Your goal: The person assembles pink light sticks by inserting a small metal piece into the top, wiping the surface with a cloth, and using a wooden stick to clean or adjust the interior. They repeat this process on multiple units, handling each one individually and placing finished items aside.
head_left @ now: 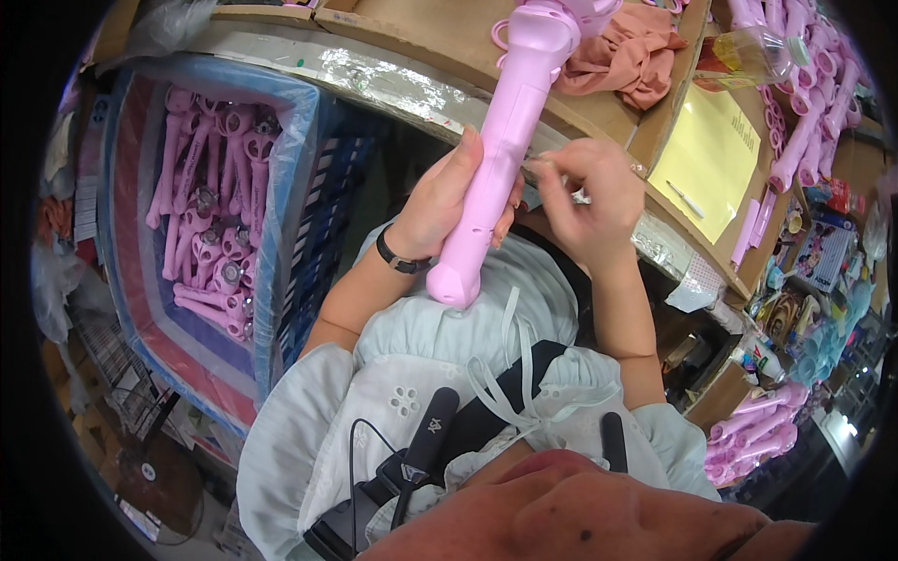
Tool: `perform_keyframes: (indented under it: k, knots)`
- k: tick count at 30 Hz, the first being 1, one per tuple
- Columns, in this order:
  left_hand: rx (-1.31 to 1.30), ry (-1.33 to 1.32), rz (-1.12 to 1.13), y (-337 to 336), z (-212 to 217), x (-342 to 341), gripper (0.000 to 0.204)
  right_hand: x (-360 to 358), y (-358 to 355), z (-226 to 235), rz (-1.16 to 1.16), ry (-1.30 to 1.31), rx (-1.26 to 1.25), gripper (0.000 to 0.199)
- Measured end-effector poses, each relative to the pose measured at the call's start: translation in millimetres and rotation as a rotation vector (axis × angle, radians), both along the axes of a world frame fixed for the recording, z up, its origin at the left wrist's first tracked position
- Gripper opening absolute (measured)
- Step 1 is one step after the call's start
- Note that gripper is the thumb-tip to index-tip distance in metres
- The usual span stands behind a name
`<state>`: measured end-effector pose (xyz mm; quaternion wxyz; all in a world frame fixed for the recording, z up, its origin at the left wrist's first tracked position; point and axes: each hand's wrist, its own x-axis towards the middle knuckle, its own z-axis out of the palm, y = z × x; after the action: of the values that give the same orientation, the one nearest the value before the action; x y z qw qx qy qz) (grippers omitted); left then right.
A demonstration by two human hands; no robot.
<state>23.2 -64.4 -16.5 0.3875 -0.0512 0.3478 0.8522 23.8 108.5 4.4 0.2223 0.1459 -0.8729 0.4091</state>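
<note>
Leftward, a blue-rimmed bin (304,112) held pink toys (258,182) | left hand (438,204) gripped a long pink wand (500,168), tilted above the lap | right hand (597,196) curled beside it, contents unclear | yellow paper (703,161) lay farther right

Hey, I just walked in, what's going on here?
A person is holding a long pink plastic toy wand in the left hand, its narrower end toward their body. The right hand is beside the shaft with its fingers bent; whether it grips anything small is hard to tell. To the left, a plastic-lined blue basket holds many similar pink pieces. Ahead on the bench are a crumpled salmon cloth and a yellow sheet with a pen on it.
</note>
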Motion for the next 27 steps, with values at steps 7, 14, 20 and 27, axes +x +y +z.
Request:
perform_keyframes:
  k: [7, 14, 20, 27]
  knots:
    - [-0.053, 0.038, -0.028, -0.7, -1.9, -0.3, 0.067, -0.4, 0.5, 0.8, -0.048, 0.001, -0.063, 0.014]
    - [0.011, -0.033, -0.006, 0.8, -4.3, -0.1, 0.068, 8.1, 2.8, 3.6, -0.019, -0.004, -0.093, 0.015]
    - [0.407, -0.145, 0.041, 5.0, -7.3, -1.6, 0.069, 26.4, -2.7, -2.4, 0.083, -0.050, -0.202, 0.015]
    - [0.447, -0.191, 0.051, 6.2, -7.2, 0.0, 0.068, 20.6, -8.7, -5.2, 0.076, -0.088, -0.203, 0.015]
